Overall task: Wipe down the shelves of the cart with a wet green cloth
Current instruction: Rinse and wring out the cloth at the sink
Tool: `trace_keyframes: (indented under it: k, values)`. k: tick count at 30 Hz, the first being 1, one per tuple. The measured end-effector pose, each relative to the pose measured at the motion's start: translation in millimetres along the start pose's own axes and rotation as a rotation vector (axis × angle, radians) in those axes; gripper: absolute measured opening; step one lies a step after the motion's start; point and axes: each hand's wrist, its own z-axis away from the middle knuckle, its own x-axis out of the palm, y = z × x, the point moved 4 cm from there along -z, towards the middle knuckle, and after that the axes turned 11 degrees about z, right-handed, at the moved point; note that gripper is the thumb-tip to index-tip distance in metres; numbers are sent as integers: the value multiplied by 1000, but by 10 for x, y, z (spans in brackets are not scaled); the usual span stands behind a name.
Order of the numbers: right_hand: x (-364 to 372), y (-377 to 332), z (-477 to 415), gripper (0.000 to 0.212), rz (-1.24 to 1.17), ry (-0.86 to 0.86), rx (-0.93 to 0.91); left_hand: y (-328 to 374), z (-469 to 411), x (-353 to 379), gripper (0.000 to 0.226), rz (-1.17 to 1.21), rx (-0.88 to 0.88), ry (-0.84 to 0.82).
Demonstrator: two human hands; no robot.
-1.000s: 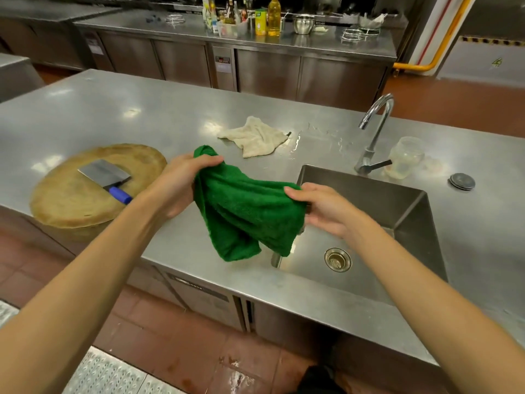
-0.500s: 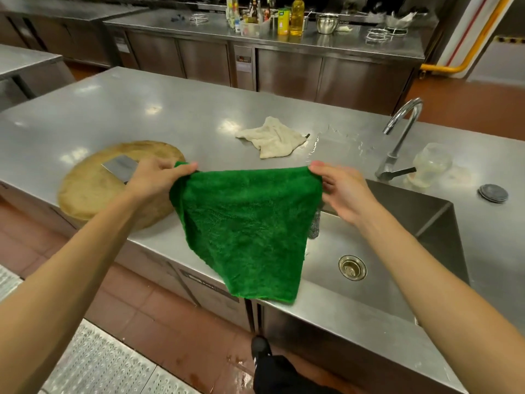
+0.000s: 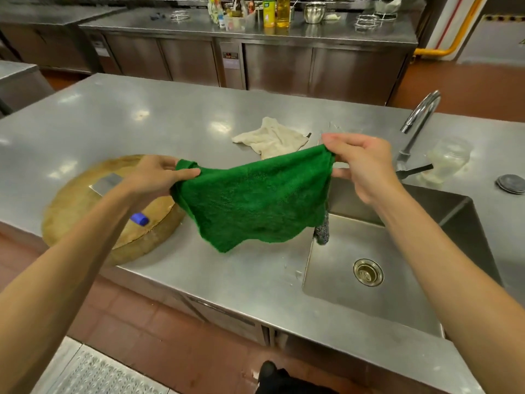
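Note:
The green cloth (image 3: 255,200) hangs spread out above the steel counter, just left of the sink. My left hand (image 3: 154,177) pinches its left top corner. My right hand (image 3: 360,163) pinches the right top corner, held a little higher. The cloth's lower edge dangles over the counter and the sink's left rim. No cart is in view.
A round wooden chopping block (image 3: 85,206) with a blue-handled cleaver (image 3: 139,218) lies at left. A beige rag (image 3: 270,137) sits behind the cloth. The sink (image 3: 369,294), its tap (image 3: 417,120), a scouring pad (image 3: 322,231), a plastic container (image 3: 449,157) and a plug (image 3: 511,183) are at right.
The bunched cloth was pulled open between both hands. Now it is raised and stretched wider, with the right corner higher, and its lower edge has lifted.

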Motion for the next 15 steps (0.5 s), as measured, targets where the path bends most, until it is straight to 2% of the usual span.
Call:
trace_keyframes:
  k: [2,4,7,11,15]
  values:
    - [-10,19,-86,12,49,44,13,4,-161,-63,22,-15,15,-20]
    - [5,23,-175,12,91,72,21,30,-292,-93,18,-43,11,-50]
    - [29,-20,-287,8,97,111,28,138,-479,-130,26,-97,35,-61]
    - [-13,-79,-273,9,113,177,0,346,-567,-218,53,-38,60,-39]
    - [-51,45,19,11,151,137,-11,292,-435,-269,29,-61,96,-117]
